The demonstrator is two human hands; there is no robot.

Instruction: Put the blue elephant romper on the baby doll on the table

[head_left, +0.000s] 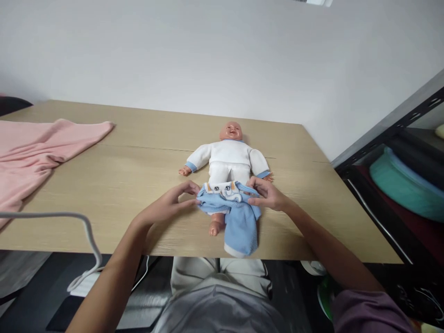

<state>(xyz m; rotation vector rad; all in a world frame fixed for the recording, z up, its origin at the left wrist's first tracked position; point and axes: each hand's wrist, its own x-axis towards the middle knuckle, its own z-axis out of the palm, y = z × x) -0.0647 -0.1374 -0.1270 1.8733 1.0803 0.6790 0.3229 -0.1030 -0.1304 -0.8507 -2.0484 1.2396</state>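
A baby doll (231, 149) in a white top with blue cuffs and white bottoms lies on its back, its feet toward me. Across its legs sits a blue baby overall (241, 226) with a white, animal-faced bib. One bare foot shows below the garment at left; the other is hidden by the blue leg, which stretches toward the table edge. My left hand (175, 199) pinches the overall's left side between thumb and fingers. On the opposite side, my right hand (268, 195) is closed on the garment near a blue strap.
The doll lies on a wooden table (138, 185). A pink cloth (41, 157) is spread at the left. Near the front left, a thick white cable (88, 231) curves over the edge. A dark shelf at the right holds a teal basin (402, 185).
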